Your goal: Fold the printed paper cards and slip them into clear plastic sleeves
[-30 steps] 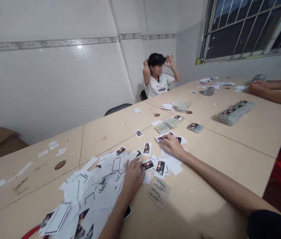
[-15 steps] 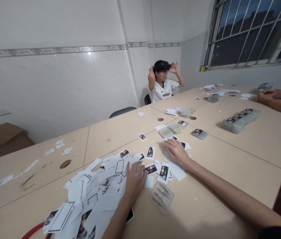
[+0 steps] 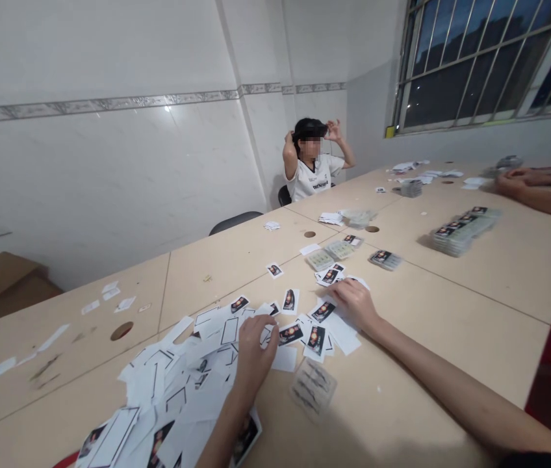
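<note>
Stacked clear plastic boxes near the right edge of the pale wooden table have picture cards; a closer box shows none. White paper cards are left heaped. Left hand, right hand bend over papers; can't tell if gripping

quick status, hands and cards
Left hand over the loose card pile; right hand at the printed cards; clear plastic case between the forearms.
</note>
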A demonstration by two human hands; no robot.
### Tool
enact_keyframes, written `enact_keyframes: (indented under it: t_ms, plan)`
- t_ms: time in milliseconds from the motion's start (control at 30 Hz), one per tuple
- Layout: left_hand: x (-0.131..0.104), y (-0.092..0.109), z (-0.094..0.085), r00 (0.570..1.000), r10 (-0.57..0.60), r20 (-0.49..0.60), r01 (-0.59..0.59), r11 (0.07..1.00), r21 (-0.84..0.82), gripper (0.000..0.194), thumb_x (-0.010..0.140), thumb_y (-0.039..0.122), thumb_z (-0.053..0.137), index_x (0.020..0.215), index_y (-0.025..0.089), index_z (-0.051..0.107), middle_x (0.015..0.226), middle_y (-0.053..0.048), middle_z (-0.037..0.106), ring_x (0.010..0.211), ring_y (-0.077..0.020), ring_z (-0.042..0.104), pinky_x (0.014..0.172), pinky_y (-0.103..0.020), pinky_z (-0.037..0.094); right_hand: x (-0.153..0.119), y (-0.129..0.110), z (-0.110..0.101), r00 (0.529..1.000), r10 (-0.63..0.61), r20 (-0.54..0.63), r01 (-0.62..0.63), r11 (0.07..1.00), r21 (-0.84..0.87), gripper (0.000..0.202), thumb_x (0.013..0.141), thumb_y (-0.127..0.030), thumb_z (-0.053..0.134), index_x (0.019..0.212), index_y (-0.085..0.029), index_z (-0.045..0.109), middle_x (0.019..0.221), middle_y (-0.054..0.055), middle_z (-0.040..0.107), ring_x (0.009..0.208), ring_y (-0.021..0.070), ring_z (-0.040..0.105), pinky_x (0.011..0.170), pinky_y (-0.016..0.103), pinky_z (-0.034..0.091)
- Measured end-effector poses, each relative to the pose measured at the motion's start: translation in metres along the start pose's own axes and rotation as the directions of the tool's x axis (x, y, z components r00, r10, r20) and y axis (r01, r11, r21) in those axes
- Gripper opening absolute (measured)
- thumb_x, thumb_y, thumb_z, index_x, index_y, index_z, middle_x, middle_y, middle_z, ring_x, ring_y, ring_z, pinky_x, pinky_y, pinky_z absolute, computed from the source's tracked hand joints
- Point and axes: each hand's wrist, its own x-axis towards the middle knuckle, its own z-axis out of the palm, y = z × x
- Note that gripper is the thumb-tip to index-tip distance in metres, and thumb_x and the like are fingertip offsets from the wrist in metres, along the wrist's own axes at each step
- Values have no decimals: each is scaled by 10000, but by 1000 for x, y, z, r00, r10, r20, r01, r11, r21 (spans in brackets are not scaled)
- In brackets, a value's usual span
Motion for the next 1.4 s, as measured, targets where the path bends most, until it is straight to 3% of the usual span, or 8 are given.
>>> enact_keyframes:
  t_ms: [233, 467, 600, 667, 767, 900, 1200, 1400]
  plan:
    - [8, 3, -12, 989, -110, 102, 128, 973, -193, 143, 750, 291, 470, 761, 179, 558, 758, -29, 601, 753, -180, 559, 723, -311, 425, -2, -8, -8, 978, 146, -147, -122, 980, 157, 145, 817, -228, 404, 907, -182, 508, 813, 48, 624, 679, 152, 587, 606, 287, 478]
    - [8, 13, -6, 944, -186, 273, 297, 841, -452, 285, 827, 344, 365, 1039, 171, 446, 834, -49, 624, 718, -148, 599, 658, -278, 464, -14, -58, -3, 983, -179, -30, 179, 926, 333, 167, 801, -178, 457, 929, -216, 557, 855, 40, 664, 754, 141, 623, 666, 259, 501]
    - [7, 20, -2, 914, -228, 335, 404, 582, -706, 536, 718, 324, 559, 1165, 223, 281, 852, -32, 585, 700, -123, 581, 625, -234, 446, -19, -74, -1, 920, -387, 59, 336, 858, 390, 311, 820, -133, 384, 1110, -218, 456, 966, 50, 634, 845, 127, 603, 714, 247, 487]
    - [8, 20, -3, 917, -259, 304, 399, 550, -734, 547, 677, 299, 603, 1125, 236, 296, 788, -2, 555, 609, -88, 544, 579, -207, 425, -16, -71, -2, 942, -332, 51, 296, 892, 341, 329, 814, -123, 360, 1124, -208, 427, 1022, 67, 603, 925, 138, 572, 767, 271, 471]
    - [10, 20, -7, 930, -270, 251, 365, 583, -726, 460, 674, 283, 592, 1042, 230, 321, 757, 11, 527, 557, -67, 494, 545, -189, 401, -7, -53, -6, 997, -55, 57, 47, 989, 138, 297, 783, -177, 420, 1079, -179, 441, 1067, 111, 544, 1011, 203, 506, 840, 364, 422]
    - [11, 20, -10, 950, -215, 227, 313, 643, -699, 371, 701, 262, 558, 998, 220, 340, 765, 3, 515, 576, -70, 478, 561, -192, 400, -3, -21, -2, 967, 202, 156, -200, 979, -27, 424, 682, -281, 565, 1073, -161, 451, 1059, 137, 499, 1006, 288, 464, 814, 450, 395]
    - [7, 16, -6, 957, -186, 222, 287, 713, -640, 238, 715, 241, 545, 928, 184, 456, 788, -1, 477, 563, -65, 418, 559, -195, 367, -4, 7, 12, 958, 274, 78, -284, 941, 183, 325, 714, -89, 429, 1029, -170, 415, 947, 60, 490, 679, 126, 531, 650, 291, 474]
    - [8, 14, -7, 942, -206, 266, 328, 741, -585, 189, 714, 251, 537, 879, 161, 560, 607, 20, 462, 566, -99, 443, 540, -202, 355, 6, 19, -5, 937, 336, -96, -313, 930, 192, 277, 766, -180, 418, 1041, -152, 408, 1040, 116, 405, 943, 210, 461, 814, 397, 405]
